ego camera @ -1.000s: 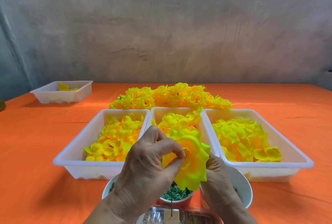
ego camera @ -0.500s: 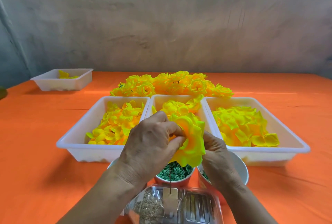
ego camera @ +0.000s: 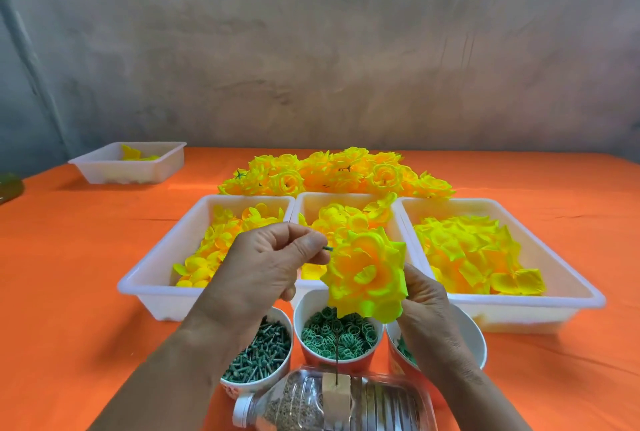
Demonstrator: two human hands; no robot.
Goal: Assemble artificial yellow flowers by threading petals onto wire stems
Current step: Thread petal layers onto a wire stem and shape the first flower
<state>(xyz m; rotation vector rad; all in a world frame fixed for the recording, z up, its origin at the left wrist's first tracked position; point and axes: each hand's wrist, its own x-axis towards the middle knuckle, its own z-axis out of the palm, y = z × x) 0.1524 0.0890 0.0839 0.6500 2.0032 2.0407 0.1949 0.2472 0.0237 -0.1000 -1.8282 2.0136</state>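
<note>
Your left hand (ego camera: 273, 268) is curled, with thumb and forefinger pinching a small green pin (ego camera: 327, 249). The pin's tip points at the flower (ego camera: 367, 275), which sits at the hand's 3 o'clock. Your right hand (ego camera: 424, 295) grips the flower from its 4 o'clock side, fingertips hidden behind the petals. The flower is layered yellow with an orange centre, tilted toward you. It is held in the air above the cup of green rings (ego camera: 306, 309), and a thin wire (ego camera: 335, 351) stands upright at the flower's 6 o'clock.

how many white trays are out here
4. Three sit side by side in the middle: the left tray, middle tray and right tray. The fourth tray stands apart at the far left. None seems hidden.
</note>
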